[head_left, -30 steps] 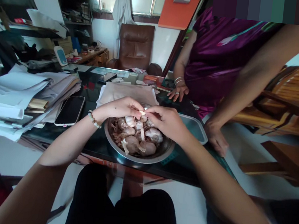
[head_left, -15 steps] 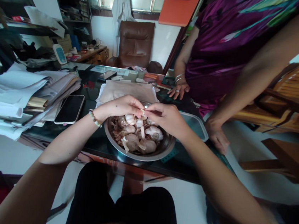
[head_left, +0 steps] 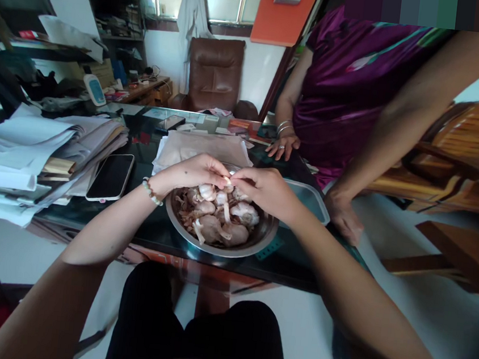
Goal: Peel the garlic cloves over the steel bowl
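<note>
A steel bowl [head_left: 177,236] stands at the desk's near edge, filled with garlic bulbs [head_left: 208,229] and loose skins. Above its far side, my left hand [head_left: 201,171] pinches a small pale garlic clove [head_left: 227,182] between thumb and fingertips. My right hand [head_left: 264,189] meets it from the other side, its thumb and finger closed on the same clove. The fingertips of both hands nearly touch. The curled lower fingers of my right hand are partly hidden.
Behind the bowl lie papers [head_left: 202,144]. A phone [head_left: 110,176] and a paper stack [head_left: 20,145] are left. To the right are a plastic container [head_left: 306,201] and a person in purple [head_left: 341,110], both hands on the desk. A brown chair [head_left: 215,74] stands beyond.
The view has shifted slightly. Both hands stay over the bowl at the clove, with only small finger movement; more of the clove's pale surface shows.
</note>
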Available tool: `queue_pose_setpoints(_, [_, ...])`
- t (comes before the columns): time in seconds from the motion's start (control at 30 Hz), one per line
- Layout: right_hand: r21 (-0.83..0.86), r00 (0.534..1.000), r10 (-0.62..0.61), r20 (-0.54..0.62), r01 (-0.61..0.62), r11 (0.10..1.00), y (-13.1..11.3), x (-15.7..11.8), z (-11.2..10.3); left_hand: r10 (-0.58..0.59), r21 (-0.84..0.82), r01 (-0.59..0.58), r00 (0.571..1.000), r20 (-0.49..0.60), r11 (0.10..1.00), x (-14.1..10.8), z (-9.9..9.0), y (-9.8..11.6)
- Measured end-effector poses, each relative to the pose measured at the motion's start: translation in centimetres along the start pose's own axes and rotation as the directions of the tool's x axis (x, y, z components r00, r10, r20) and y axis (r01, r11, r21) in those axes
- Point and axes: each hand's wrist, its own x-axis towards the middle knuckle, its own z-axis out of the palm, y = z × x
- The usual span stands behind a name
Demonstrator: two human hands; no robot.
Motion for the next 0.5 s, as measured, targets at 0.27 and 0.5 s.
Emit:
queue_pose_setpoints(0.27, [-0.143,0.997,0.082,-0.010,-0.082,0.986,0.72,0.03,-0.50,0.064,0.097,-0.062,0.998,-0.021,0.993,0.30,-0.49,-0.33])
queue_pose_setpoints(0.5, [-0.183,0.994,0.028,0.110,-0.007,0.983,0.59,0.11,-0.83,0.120,0.544,-0.070,0.991,-0.058,0.836,0.01,-0.58,-0.01])
